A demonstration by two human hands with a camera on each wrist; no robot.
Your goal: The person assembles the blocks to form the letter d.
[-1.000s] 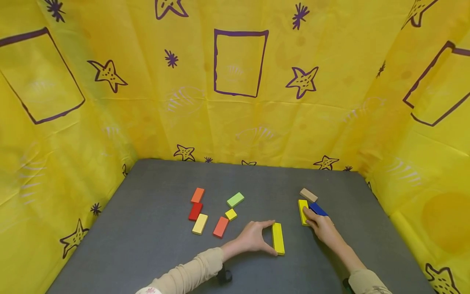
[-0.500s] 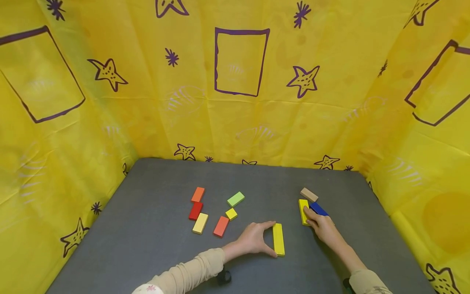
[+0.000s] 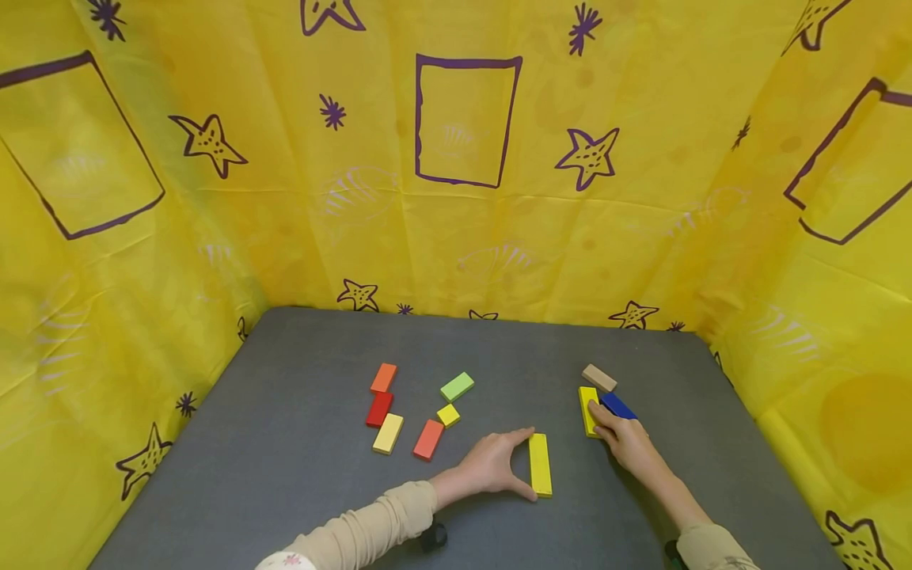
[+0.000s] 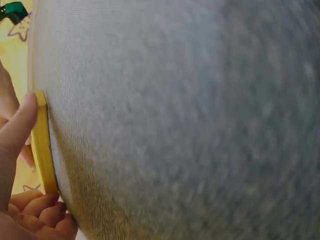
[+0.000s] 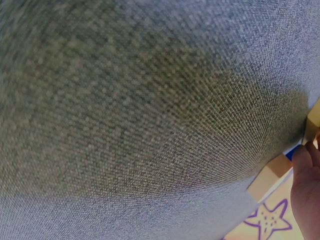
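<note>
My left hand (image 3: 488, 461) holds a long yellow block (image 3: 540, 465) by its two ends, thumb at the near end and fingers at the far end. The left wrist view confirms this grip on the yellow block (image 4: 45, 155). Farther right, my right hand (image 3: 630, 447) grips a second yellow block (image 3: 587, 404) near its middle; part of that block is hidden by the fingers. Against its right side lies a blue block (image 3: 618, 405), partly behind the hand. A tan block (image 3: 599, 377) sits just beyond, touching or nearly touching the blue one.
To the left lie an orange block (image 3: 384, 378), a red block (image 3: 379, 409), a pale yellow block (image 3: 388, 435), a coral block (image 3: 428, 440), a small yellow block (image 3: 448, 416) and a green block (image 3: 457, 386). Yellow patterned cloth (image 3: 463, 237) encloses the dark tabletop (image 3: 306, 356).
</note>
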